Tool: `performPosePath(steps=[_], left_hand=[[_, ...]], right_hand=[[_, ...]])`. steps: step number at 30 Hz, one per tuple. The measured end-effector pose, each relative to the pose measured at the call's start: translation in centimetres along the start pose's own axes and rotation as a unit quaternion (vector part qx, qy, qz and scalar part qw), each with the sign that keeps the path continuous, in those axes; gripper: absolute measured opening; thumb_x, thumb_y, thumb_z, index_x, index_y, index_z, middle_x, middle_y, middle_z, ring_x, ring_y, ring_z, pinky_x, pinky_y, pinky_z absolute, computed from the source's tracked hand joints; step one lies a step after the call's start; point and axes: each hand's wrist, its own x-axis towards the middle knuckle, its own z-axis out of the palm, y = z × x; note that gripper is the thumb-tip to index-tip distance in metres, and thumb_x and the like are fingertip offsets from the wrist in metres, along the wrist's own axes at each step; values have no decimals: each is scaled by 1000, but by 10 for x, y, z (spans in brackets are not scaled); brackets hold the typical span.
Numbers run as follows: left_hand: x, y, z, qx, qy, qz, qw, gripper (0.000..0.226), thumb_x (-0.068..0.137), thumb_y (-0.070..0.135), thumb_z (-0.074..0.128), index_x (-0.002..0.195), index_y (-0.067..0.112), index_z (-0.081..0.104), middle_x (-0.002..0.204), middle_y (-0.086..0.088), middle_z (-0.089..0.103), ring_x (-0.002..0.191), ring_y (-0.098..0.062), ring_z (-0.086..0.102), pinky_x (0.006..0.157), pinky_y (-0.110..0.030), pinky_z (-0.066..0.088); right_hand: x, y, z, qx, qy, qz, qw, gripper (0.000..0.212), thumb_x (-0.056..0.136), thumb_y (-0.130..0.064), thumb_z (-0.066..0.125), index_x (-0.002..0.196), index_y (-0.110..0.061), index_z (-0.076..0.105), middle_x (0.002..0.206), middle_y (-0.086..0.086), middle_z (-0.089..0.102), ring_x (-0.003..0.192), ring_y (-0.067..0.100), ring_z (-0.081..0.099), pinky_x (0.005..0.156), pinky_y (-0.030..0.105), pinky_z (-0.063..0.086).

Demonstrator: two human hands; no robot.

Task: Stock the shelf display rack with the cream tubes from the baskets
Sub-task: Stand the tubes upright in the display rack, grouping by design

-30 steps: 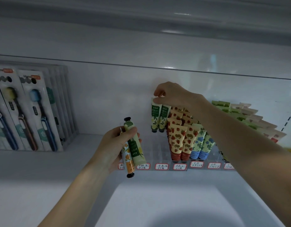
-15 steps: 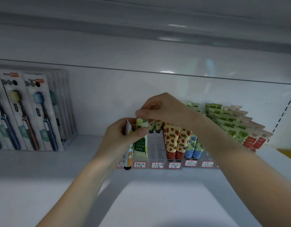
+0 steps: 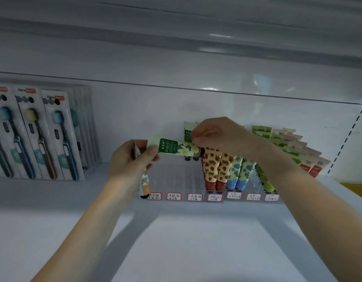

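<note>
My right hand (image 3: 215,135) pinches the cap end of a green flower-print cream tube (image 3: 175,147), which lies sideways in the air above the clear display rack (image 3: 176,180). The tube's crimped end still touches the thumb of my left hand (image 3: 129,159). That hand grips an orange-print tube (image 3: 144,185) that hangs cap down by the rack's left end. Strawberry tubes (image 3: 213,169) and blue-flower tubes (image 3: 238,173) stand in the rack's middle lanes. Two green tubes (image 3: 188,131) stand at the back, partly behind my right hand.
Boxed toothbrushes (image 3: 41,135) stand in a row at the left of the white shelf (image 3: 186,241). More green and red tubes (image 3: 287,147) fan out at the rack's right end. Red-framed price labels (image 3: 194,197) line the rack's front. Another shelf (image 3: 196,33) hangs overhead.
My right hand came off the back green tubes, took the green flower tube from my left hand and turned it sideways. The left hand kept the orange tube.
</note>
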Motion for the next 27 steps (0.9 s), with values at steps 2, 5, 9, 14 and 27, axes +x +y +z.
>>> performPosePath(steps=[2, 5, 9, 14, 27], left_hand=[[1, 5, 4, 50, -12, 39, 998, 14, 86, 6, 63, 76, 15, 60, 56, 10, 65, 62, -7, 63, 65, -24, 49], [2, 13, 8, 67, -28, 68, 995, 15, 86, 7, 64, 75, 16, 59, 57, 11, 66, 63, -8, 63, 65, -27, 49], [7, 14, 0, 31, -2, 43, 999, 7, 85, 13, 66, 82, 13, 59, 60, 8, 64, 55, -7, 64, 57, -22, 52], [10, -9, -10, -27, 16, -91, 995, 23, 89, 22, 61, 73, 12, 49, 50, 4, 50, 46, -12, 49, 63, -30, 44], [7, -26, -6, -137, -29, -131, 981, 15, 93, 4, 49, 82, 5, 59, 72, -9, 57, 68, -23, 59, 67, -36, 49]], right_hand=[[3, -13, 3, -76, -23, -64, 995, 26, 84, -19, 67, 108, -11, 63, 99, -3, 65, 81, -5, 59, 73, 2, 45], [11, -30, 7, -121, -49, -111, 985, 31, 84, -18, 68, 113, -10, 62, 92, -8, 63, 79, -5, 59, 77, 7, 46], [20, -34, -3, -101, -22, -115, 988, 28, 82, -15, 69, 107, -23, 58, 82, -13, 64, 65, -7, 61, 70, 14, 52], [39, -17, -15, -63, 124, -61, 988, 30, 78, -5, 68, 101, -17, 54, 89, 3, 63, 61, 8, 60, 53, 12, 51], [63, 24, 3, -274, 95, 43, 956, 6, 89, -16, 58, 86, -12, 56, 88, 2, 54, 83, 17, 52, 60, 20, 35]])
